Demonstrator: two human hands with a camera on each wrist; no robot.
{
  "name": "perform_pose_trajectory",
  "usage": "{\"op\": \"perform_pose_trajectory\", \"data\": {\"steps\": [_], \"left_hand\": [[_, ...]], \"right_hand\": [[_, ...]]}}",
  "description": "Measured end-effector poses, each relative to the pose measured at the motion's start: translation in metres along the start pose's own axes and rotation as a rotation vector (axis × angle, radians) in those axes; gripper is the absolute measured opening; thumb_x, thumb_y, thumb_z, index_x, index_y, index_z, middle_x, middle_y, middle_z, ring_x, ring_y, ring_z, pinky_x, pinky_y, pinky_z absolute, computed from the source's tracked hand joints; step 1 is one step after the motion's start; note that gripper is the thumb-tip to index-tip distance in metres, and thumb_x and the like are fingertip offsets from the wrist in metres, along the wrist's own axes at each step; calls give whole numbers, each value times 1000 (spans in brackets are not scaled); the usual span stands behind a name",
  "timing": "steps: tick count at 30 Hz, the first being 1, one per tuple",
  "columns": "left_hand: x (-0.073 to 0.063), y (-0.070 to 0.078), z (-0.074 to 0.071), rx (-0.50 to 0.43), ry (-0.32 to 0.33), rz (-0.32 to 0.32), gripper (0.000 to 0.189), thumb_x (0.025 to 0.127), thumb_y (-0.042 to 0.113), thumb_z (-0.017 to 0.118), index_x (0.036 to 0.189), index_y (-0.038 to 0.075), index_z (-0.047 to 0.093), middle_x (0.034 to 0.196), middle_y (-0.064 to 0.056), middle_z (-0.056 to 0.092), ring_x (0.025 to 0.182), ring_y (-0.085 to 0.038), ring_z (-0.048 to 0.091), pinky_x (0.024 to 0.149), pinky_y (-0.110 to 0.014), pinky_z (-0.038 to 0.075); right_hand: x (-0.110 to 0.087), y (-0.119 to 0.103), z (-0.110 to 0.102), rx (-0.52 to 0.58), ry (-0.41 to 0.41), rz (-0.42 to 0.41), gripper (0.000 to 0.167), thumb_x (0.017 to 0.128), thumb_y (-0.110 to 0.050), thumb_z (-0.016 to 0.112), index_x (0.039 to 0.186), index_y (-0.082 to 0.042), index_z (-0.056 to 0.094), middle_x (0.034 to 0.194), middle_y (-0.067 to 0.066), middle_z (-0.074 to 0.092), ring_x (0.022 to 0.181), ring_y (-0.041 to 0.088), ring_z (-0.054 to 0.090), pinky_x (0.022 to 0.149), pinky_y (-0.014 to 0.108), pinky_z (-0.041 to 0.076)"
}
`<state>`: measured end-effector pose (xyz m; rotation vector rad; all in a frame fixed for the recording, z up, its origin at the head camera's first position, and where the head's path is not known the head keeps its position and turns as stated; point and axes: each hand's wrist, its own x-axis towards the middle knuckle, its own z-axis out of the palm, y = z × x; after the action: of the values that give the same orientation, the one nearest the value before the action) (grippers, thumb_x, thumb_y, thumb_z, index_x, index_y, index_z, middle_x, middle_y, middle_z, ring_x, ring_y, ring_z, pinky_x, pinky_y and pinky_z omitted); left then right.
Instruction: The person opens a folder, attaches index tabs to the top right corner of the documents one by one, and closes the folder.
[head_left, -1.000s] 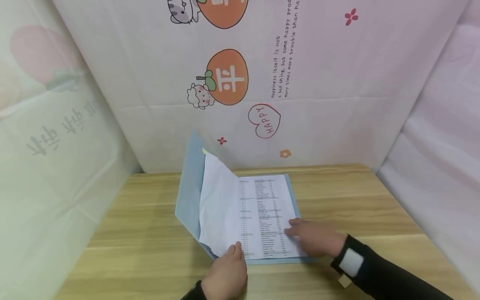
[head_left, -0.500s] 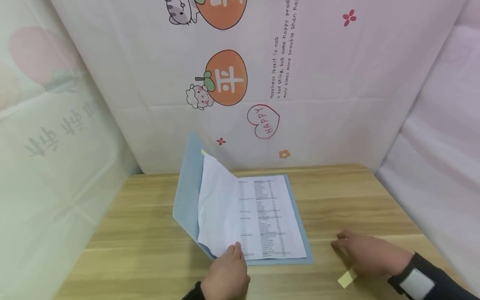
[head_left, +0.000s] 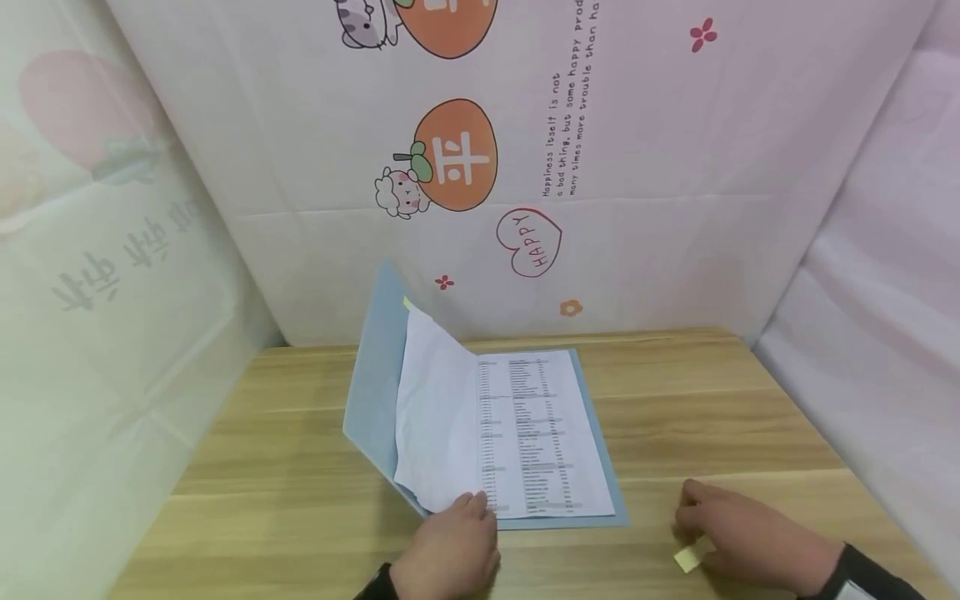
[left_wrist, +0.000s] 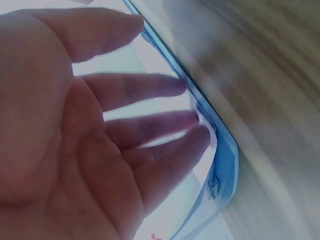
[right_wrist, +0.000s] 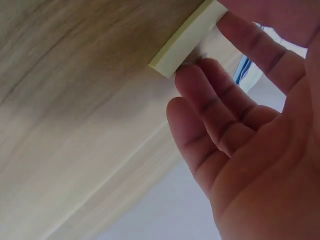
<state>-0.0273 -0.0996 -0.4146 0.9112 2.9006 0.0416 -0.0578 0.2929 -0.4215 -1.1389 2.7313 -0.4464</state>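
A light blue folder (head_left: 371, 392) lies with its left cover raised at a slant. Inside it, a blank-looking white sheet (head_left: 431, 417) leans left beside a printed list page (head_left: 540, 433). A small yellow tab (head_left: 407, 303) shows at the leaning sheet's top edge. My left hand (head_left: 453, 546) rests at the folder's lower edge, its fairly straight fingers (left_wrist: 145, 90) touching the paper. To the folder's right, my right hand (head_left: 757, 533) is at a small pale yellow pad of sticky notes (right_wrist: 187, 37), pinching its end between thumb and index finger, the other fingers loosely bent.
The wooden table (head_left: 262, 467) carries the folder and the pad. A printed cloth (head_left: 637, 167) hangs behind the table, with pale cloths along the left (head_left: 112, 333) and right (head_left: 885, 292) sides.
My right hand has moved from the printed page right to the sticky notes, and its fingers have drawn in on them. The left hand stays at the folder's lower edge.
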Motion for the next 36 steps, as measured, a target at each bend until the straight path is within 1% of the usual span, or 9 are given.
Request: {"op": "perform_pose_trajectory", "data": {"steps": [4,7,14,17,22,25,27,31,36], "left_hand": [[-1,-2,-4,-35,2,32,22,88,31,69,80,11,69,89,2,57,83,-11,52,75,-27,49],[-2,-4,-5,-61,-15,38,22,90,32,69,79,13,69,84,6,54,81,-8,52,74,-26,48],[-3,-3,-9,-113,4,70,19,93,33,66,86,16,72,107,3,65,102,-11,61,89,-29,49],[-3,-3,-10,-149,33,108,17,94,31,65,88,17,72,113,3,66,105,-11,61,90,-28,49],[-1,0,-12,-229,137,225,12,95,24,63,90,18,71,100,10,63,90,-1,59,78,-18,47],[-1,3,-17,-327,197,247,11,96,18,62,97,15,73,96,12,64,87,3,57,76,-15,46],[0,5,-22,-401,233,218,13,96,16,62,100,13,73,94,13,65,83,4,56,74,-15,46],[2,11,-33,-575,302,93,13,96,15,63,102,12,74,94,12,67,78,5,56,71,-16,48],[7,16,-42,-756,403,-8,16,96,13,63,107,10,74,98,7,69,79,2,61,68,-18,51]], "right_hand": [[0,2,3,-26,5,82,31,69,-4,75,81,-26,57,83,-15,39,66,0,39,54,25,42],[4,4,3,-35,17,168,27,73,-10,73,80,-26,52,73,-15,40,61,1,38,51,25,38],[18,8,-4,1,93,275,20,78,-9,69,80,-22,54,65,-15,44,54,2,39,49,25,38],[25,6,-6,-6,126,301,12,83,-10,69,82,-20,61,66,-15,46,56,2,40,51,25,39],[46,-8,-11,-14,167,327,7,87,-16,73,88,-18,67,74,-13,57,64,4,52,58,29,48],[64,-24,-13,-15,195,335,6,87,-18,73,87,-19,67,79,-11,61,71,7,58,63,32,51],[75,-37,-16,-7,215,338,6,86,-17,73,88,-19,69,80,-11,61,73,7,58,64,32,50],[94,-71,-23,-7,264,308,10,86,-18,75,96,-17,72,86,-9,65,76,6,60,66,30,51],[108,-110,-29,16,378,166,14,86,-15,76,100,-15,72,92,-9,64,79,4,60,67,26,52]]}}
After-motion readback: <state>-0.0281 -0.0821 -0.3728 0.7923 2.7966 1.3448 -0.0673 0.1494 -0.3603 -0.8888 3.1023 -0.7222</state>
